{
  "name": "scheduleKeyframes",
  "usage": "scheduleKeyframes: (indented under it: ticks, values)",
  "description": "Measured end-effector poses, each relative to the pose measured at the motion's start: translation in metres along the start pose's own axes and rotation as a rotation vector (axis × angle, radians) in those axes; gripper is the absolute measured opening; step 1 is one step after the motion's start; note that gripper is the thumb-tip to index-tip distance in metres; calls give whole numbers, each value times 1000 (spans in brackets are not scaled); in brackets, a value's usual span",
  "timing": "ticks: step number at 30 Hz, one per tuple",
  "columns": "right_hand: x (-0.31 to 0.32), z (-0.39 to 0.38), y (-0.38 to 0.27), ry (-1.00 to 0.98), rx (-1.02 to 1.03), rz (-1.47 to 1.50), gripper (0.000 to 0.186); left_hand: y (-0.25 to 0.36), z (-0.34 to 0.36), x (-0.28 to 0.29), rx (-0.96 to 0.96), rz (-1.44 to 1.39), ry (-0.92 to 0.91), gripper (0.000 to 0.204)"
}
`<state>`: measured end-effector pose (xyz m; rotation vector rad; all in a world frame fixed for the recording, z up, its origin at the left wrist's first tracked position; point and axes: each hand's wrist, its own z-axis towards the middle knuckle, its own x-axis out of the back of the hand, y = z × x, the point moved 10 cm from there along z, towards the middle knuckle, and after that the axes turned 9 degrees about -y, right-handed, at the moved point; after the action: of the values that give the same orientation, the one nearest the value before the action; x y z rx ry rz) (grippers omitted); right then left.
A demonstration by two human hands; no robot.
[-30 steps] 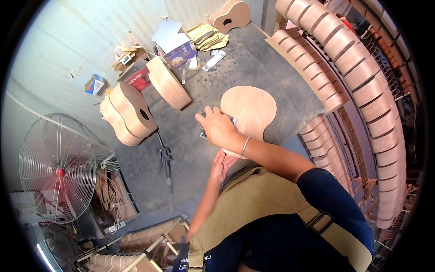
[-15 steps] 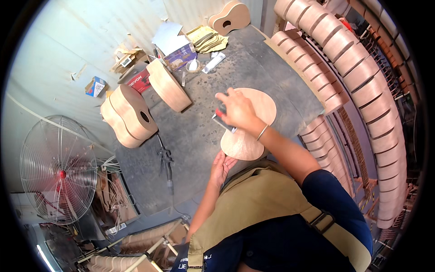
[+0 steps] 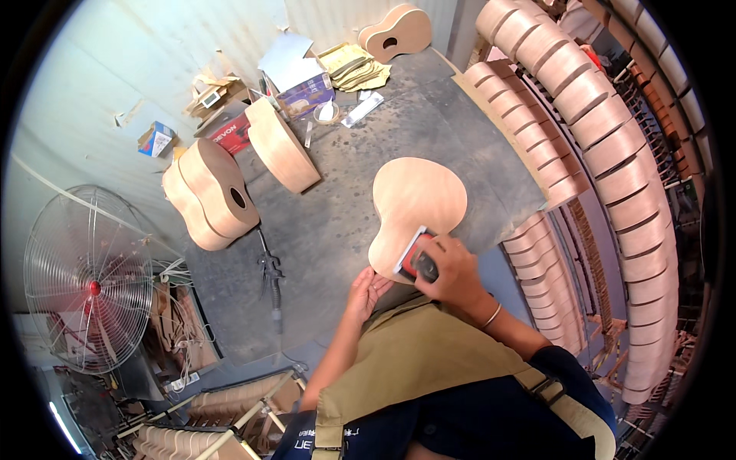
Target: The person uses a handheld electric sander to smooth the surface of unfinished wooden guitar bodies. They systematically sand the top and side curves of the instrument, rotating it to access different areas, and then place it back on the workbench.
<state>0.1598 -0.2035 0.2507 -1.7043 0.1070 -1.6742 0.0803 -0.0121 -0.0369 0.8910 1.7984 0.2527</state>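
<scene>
Sanding block (image 3: pixel 415 255), red and black, sits under the right hand (image 3: pixel 452 270), whose fingers curl closed over it and press it onto the lower end of a pale guitar-shaped wooden board (image 3: pixel 418 201). That board lies flat near the front edge of the grey workbench (image 3: pixel 337 222). The left hand (image 3: pixel 366 292) is half open, its fingers bent against the board's near edge at the bench's front edge. Two guitar bodies (image 3: pixel 211 192) stand near the left edge of the bench, well apart from the board.
</scene>
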Motion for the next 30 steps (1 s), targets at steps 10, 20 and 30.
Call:
scheduleKeyframes:
  ticks: [10, 20, 30]
  values:
    - [-6, -4, 6, -150, 42, 37, 62, 2, -1, -1, 78, -65, 76, 60]
    - [71, 78, 203, 170, -263, 67, 65, 21, -6, -26, -1, 288, 341, 59]
    - [139, 65, 192, 135, -75, 214, 68, 190, -62, -162, -613, 777, 737, 66]
